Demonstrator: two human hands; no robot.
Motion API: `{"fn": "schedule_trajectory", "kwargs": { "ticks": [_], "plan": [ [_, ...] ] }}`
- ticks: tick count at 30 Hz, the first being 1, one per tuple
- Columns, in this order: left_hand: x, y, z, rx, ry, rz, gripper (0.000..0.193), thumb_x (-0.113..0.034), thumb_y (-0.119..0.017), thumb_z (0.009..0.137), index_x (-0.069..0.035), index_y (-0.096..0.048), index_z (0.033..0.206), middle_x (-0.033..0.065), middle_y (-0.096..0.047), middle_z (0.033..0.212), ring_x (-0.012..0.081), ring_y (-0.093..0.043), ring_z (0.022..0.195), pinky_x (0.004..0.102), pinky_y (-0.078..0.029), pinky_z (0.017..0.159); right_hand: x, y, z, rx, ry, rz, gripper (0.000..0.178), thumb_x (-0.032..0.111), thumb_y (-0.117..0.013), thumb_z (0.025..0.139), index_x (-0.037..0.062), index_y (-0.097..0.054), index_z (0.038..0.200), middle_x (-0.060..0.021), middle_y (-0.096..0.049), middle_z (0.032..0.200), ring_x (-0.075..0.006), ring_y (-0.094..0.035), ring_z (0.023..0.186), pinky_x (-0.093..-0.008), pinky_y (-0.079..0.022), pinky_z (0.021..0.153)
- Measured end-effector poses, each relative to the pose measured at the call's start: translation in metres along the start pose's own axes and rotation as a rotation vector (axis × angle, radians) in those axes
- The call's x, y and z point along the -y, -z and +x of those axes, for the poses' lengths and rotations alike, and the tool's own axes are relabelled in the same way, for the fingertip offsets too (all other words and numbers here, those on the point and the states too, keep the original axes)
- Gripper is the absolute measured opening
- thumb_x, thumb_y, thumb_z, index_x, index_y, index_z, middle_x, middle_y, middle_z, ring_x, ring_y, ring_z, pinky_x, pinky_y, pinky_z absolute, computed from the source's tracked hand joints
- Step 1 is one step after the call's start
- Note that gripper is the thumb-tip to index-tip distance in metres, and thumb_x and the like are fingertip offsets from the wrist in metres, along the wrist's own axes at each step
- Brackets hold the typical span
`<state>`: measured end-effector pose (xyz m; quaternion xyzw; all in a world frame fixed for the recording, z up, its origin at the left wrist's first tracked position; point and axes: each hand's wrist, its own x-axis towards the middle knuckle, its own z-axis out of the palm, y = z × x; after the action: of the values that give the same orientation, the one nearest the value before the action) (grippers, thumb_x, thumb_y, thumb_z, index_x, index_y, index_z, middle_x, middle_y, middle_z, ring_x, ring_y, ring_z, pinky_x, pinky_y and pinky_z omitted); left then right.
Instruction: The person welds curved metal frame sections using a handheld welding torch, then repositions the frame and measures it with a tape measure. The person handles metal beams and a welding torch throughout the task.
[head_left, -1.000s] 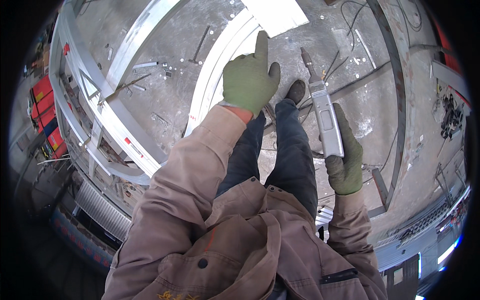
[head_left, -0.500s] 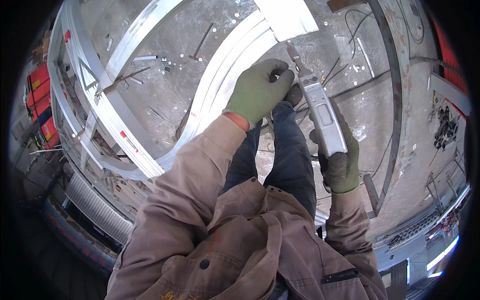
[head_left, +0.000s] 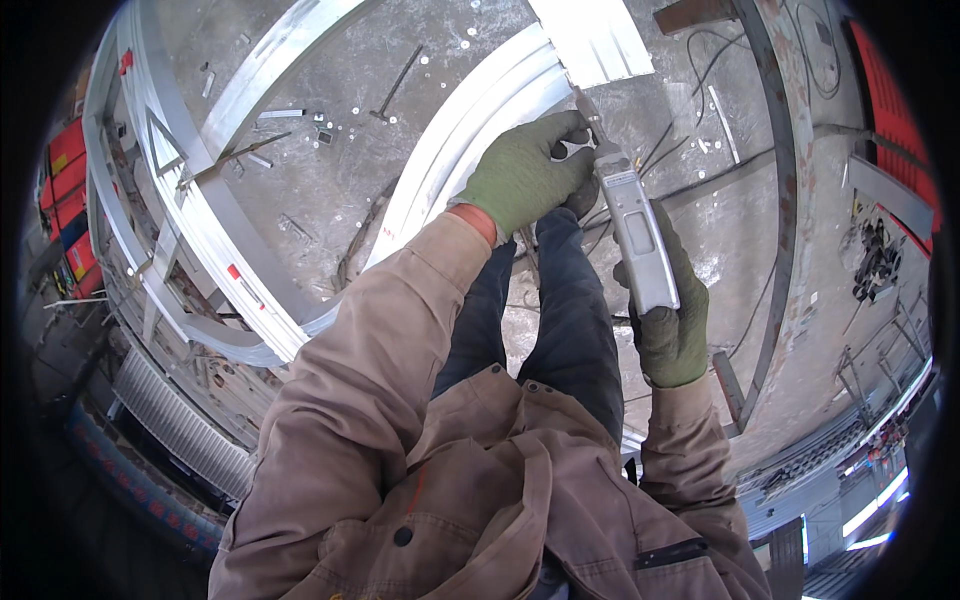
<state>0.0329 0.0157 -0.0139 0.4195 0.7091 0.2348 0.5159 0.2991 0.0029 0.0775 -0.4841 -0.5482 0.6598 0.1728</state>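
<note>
My right hand, in a green glove, is wrapped round a silver hand tool with a long boxy body and a thin dark nose. The tool tilts away from me, nose at the far end. My left hand, gloved too, is curled with thumb and forefinger pinched beside that nose; whether they grip it or something small is hidden. Beyond the left hand, a white curved metal frame piece runs up to a flat white plate, close to the tool's tip.
White metal framework stands on the left. Off to the right runs a long rusty steel bar, with cables on the concrete floor. A hammer-like rod and small scraps lie beyond my hands. Red panels stand far right.
My left fingers have shifted slightly right and up against the tool's nose. The tool in my right hand has moved slightly left and become a little more upright. The view has shifted slightly.
</note>
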Motion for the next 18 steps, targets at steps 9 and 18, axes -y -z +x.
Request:
{"fn": "schedule_trajectory", "kwargs": {
  "ticks": [9, 18],
  "plan": [
    [-0.004, 0.011, 0.002, 0.032, 0.022, -0.111, 0.054, -0.039, -0.086, 0.112, -0.004, -0.077, 0.152, 0.0147, -0.087, 0.13, 0.0243, -0.082, 0.116, 0.0405, -0.065, 0.106, 0.007, -0.013, 0.014, -0.005, 0.028, 0.018, 0.12, 0.085, -0.074, 0.108, -0.0063, -0.05, 0.183, -0.0289, -0.068, 0.173, -0.0361, -0.066, 0.161, -0.0465, -0.054, 0.129],
    [0.003, 0.006, 0.005, -0.012, 0.008, -0.119, 0.048, -0.038, -0.079, 0.113, -0.009, -0.077, 0.151, 0.0145, -0.088, 0.129, 0.0304, -0.085, 0.115, 0.0437, -0.066, 0.104, 0.011, -0.017, 0.02, -0.005, 0.027, 0.017, 0.116, 0.081, -0.076, 0.109, -0.0033, -0.05, 0.184, -0.027, -0.072, 0.169, -0.0334, -0.069, 0.158, -0.045, -0.056, 0.127]
  ]
}}
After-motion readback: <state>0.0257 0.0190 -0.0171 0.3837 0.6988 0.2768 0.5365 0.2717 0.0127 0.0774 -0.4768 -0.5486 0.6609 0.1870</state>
